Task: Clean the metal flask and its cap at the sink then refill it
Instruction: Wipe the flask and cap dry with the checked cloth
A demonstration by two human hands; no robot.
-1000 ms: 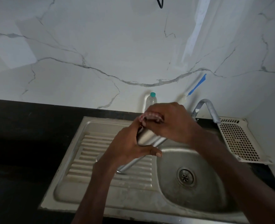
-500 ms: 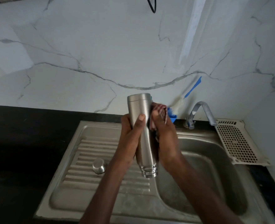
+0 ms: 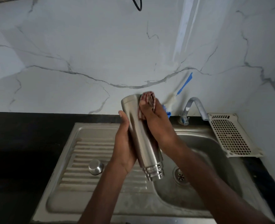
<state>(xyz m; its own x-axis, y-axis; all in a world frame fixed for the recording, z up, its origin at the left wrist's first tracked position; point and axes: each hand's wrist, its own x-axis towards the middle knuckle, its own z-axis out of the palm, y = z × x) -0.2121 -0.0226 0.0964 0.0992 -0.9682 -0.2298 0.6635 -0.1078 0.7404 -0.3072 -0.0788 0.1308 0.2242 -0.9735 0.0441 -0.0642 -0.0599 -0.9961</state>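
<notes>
Stainless steel fills the middle of my view: the metal flask (image 3: 140, 135) is held upside down over the sink (image 3: 214, 143), base up toward the marble wall (image 3: 101, 46), threaded mouth pointing down over the ridge between drainboard and basin. My left hand (image 3: 125, 143) wraps the body from its left side, fingers curled behind it and the thumb tip showing near the upper part. My right hand (image 3: 157, 126) presses a red-striped cloth (image 3: 147, 101) against the upper right of the flask, fingers bunched round the cloth just under the base.

To do this wipe well, I judge the left hand should stay firm while the right drags the cloth along the whole length, turning the flask a little each pass. Wet steel is likely slippery, so the hold matters more than speed, and keeping the mouth down lets water drain.

Left of the grip and lower, the cap (image 3: 95, 166) sits on the ribbed drainboard (image 3: 88, 151), well apart from both hands. Below and right lies the drain (image 3: 180, 176). Right of the cloth hand are the tap (image 3: 196, 107), a blue brush (image 3: 184, 84) leaning on the wall, and a perforated plastic tray (image 3: 230, 136) on the black counter (image 3: 28, 135). Nothing blocks the wiping; the tap spout is the nearest thing to bump.
</notes>
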